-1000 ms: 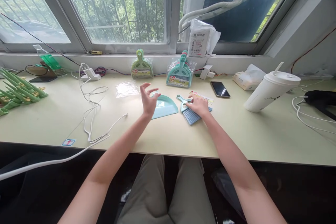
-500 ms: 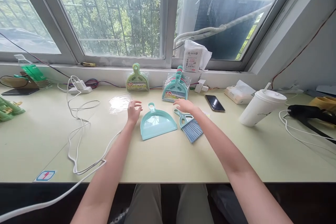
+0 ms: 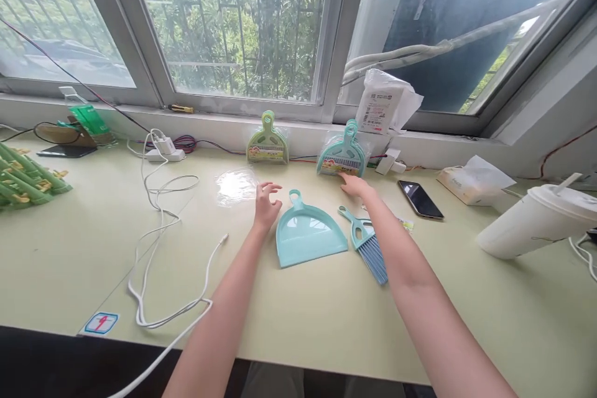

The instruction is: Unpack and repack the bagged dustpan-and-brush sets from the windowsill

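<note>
A teal dustpan (image 3: 310,237) lies flat on the table, handle pointing away. My left hand (image 3: 267,206) hovers at its left side, fingers loosely bent and apart, holding nothing. To the dustpan's right is a small teal hand brush (image 3: 361,233) with blue-grey bristles, partly covered by my right forearm. My right hand (image 3: 356,188) reaches to the lower edge of a stack of wrapped teal dustpan sets (image 3: 342,152), its fingers stretched out; whether they touch it is unclear. A crumpled clear plastic wrapper (image 3: 236,186) lies beyond my left hand.
Wrapped green dustpan sets (image 3: 268,146) stand against the sill. A phone (image 3: 420,199), tissue pack (image 3: 471,181) and tilted white cup (image 3: 536,221) are at right. White cables (image 3: 161,224) loop across the left, near a power strip (image 3: 165,154) and green-liquid bottle (image 3: 88,118).
The view has shifted, so things appear further right and larger. My right hand still reaches at the teal stack's base; my left hand stays beside the dustpan.
</note>
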A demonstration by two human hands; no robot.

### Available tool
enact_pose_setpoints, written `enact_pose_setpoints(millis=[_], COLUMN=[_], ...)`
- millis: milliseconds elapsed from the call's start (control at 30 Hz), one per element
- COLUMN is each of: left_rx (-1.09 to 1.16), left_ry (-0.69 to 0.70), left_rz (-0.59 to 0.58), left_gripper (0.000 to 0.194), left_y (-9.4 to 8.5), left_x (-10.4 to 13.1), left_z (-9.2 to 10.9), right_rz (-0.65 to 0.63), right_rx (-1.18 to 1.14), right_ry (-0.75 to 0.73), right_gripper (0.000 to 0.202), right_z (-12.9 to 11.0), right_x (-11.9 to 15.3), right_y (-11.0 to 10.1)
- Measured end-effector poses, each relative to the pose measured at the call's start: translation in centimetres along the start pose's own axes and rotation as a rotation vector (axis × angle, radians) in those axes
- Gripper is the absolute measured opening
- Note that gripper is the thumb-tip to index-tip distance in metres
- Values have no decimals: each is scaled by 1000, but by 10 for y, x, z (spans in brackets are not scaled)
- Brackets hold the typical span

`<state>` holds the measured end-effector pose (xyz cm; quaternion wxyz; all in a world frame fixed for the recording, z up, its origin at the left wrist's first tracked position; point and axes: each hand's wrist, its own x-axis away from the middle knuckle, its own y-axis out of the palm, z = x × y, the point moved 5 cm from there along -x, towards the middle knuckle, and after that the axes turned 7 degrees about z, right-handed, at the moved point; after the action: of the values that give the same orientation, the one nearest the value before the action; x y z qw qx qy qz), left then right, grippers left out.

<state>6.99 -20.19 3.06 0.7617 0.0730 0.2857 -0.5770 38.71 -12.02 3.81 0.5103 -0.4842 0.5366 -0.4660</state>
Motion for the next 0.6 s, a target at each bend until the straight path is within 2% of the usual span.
enact_pose_setpoints(millis=[100,200,333,433,600], left_rx=[-23,-2,27,15,15], left_ry=[-30,-66,-89,-82,-59], left_rz=[23,82,122,95,75], left_gripper=[37,33,22,22,43], left_y=[-2,-5,-8,-6,-1], left_x=[0,-2,-5,-5,-5], left_z=[-4,-9,-10,-9,-7], right_rz=[97,281,511,553,594], right_rx=[-36,-125,-218,-253,-283], right_ry=[84,202,303,285,212], right_gripper=[57,43,40,40,41], right_z=[4,11,18,17,10], right_x=[-9,-13,-12,-9,22], right_y=[0,-11,-27,-32,-46])
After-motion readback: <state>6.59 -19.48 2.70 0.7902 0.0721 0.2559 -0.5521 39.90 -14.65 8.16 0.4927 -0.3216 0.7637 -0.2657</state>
